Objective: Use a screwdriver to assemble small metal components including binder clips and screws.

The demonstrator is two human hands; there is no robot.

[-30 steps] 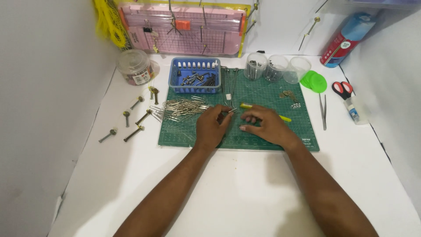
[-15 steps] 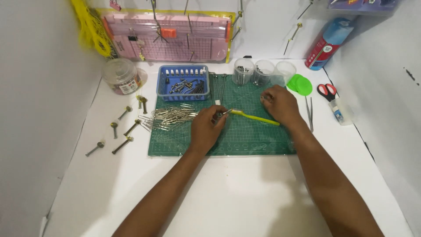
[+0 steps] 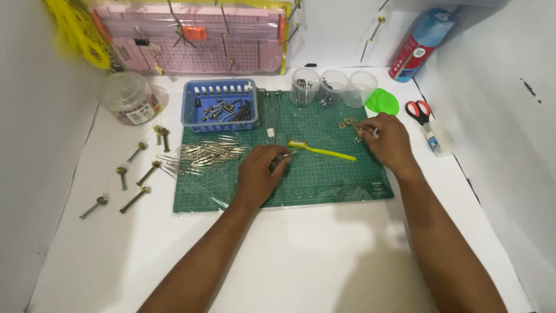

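1. Here, head view, near half: left hand (image 3: 262, 174) resting on the green cutting mat (image 3: 324, 188), fingers curled together around a small dark piece at the fingertips; too small to identify, so clamped on what cannot be told.
2. Just beside that hand, touching or nearly touching its fingertips: yellow toothbrush (image 3: 321, 151), lying flat on the mat, bristle head toward the left hand, handle pointing toward the right.
3. Farther right: right hand (image 3: 389, 141) at the mat's upper right part, fingertips pinched together over a cluster of small brass washers (image 3: 348, 123); whether one is actually gripped cannot be told.
4. Handling, as a judgement: washers light, stiff, thin and likely slippery against the mat; best nipped at the rim between thumb and fingertip, or slid to an edge first. Toothbrush light, slightly springy; best taken at mid-handle.
5. Head view, far half: blue tray (image 3: 220, 104) of metal parts at the mat's top left corner, heap of silvery pins (image 3: 205, 155) below it, three clear cups (image 3: 333, 87) in a row, green lid (image 3: 382, 102) beside them.
6. Off the mat: brass-headed bolts (image 3: 136, 177) scattered to the left, clear jar (image 3: 128, 99) behind them, red-handled scissors (image 3: 418, 110) to the right, blue can (image 3: 418, 45) in the corner.
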